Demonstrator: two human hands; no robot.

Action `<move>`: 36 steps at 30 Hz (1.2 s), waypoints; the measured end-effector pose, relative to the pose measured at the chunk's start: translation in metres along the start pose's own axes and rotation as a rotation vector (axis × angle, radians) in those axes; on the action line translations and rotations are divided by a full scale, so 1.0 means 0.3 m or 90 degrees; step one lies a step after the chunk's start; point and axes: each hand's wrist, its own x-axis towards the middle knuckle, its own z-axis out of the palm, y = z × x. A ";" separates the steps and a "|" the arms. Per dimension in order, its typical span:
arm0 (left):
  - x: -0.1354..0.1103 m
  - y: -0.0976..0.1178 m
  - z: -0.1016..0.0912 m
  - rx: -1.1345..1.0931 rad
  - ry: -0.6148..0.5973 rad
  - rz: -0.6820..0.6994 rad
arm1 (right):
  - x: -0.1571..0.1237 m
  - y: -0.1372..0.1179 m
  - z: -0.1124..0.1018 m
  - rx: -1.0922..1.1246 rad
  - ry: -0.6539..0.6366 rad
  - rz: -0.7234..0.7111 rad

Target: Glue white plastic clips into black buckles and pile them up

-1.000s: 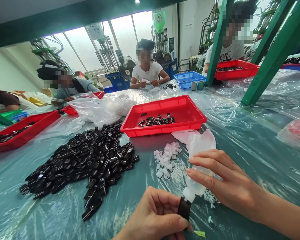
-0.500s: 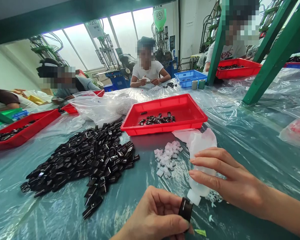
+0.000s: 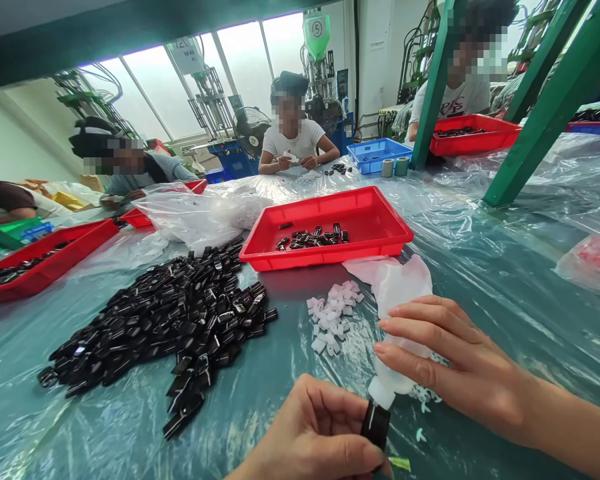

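— Checking edges?
— Black heap [image 3: 165, 320] left, red tray [image 3: 325, 257] beyond, table [image 3: 525, 320] spreading right.
— Black piece [image 3: 376, 425]?
— Pinched by left hand [image 3: 325, 433], long axis forward, end toward white object [image 3: 403, 290]; right hand [image 3: 463, 360] over that, grip unclear.

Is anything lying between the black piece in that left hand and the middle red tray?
Yes: a low heap of white pieces lies between the black piece in the left hand and the red tray; it looks low enough to clear.

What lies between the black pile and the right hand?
The head view shows a small heap of white pieces there, on the plastic sheeting, apart from both the black pile and the right hand.
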 end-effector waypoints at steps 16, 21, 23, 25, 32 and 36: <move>-0.006 0.010 -0.001 -0.005 0.001 -0.008 | -0.013 0.015 0.012 0.075 0.012 0.014; -0.013 0.007 0.000 -0.007 -0.001 -0.007 | -0.015 0.018 -0.002 0.100 -0.010 0.003; -0.013 0.007 0.001 -0.004 0.002 -0.010 | -0.013 0.020 -0.006 0.105 -0.017 -0.005; -0.010 0.009 0.002 -0.001 0.005 -0.012 | -0.010 0.022 -0.007 0.102 -0.024 -0.018; -0.008 0.014 0.011 0.004 0.005 -0.016 | -0.002 0.019 0.002 0.092 -0.007 -0.010; -0.013 0.005 0.009 0.016 0.007 -0.020 | -0.003 0.014 0.010 0.084 0.006 -0.004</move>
